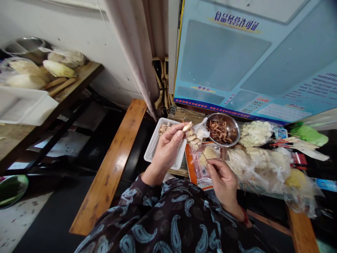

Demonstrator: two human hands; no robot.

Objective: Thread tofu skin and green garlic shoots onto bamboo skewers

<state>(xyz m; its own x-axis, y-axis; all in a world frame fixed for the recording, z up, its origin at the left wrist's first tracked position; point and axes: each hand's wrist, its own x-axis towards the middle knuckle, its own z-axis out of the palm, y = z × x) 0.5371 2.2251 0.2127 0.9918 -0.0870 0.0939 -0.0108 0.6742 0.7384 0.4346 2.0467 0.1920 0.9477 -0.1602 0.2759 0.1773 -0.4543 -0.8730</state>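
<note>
My left hand is closed, pinching a small pale food piece between thumb and fingertips over the right edge of a white plastic tray. Thin sticks and small skewered bits lie in that tray, partly hidden by the hand. My right hand is closed in a pinch, lower and to the right; whatever its fingertips hold is too small to make out. Just beyond them lies a clear bag with pale yellow thin strands. A clear plastic bag with pale brownish pieces sits beside the left fingertips.
Behind the hands stands a steel bowl of brown strips. Bagged pale foods and several skewers crowd the right. A blue notice board rises behind. To the left are a wooden bench and a table with a white bin.
</note>
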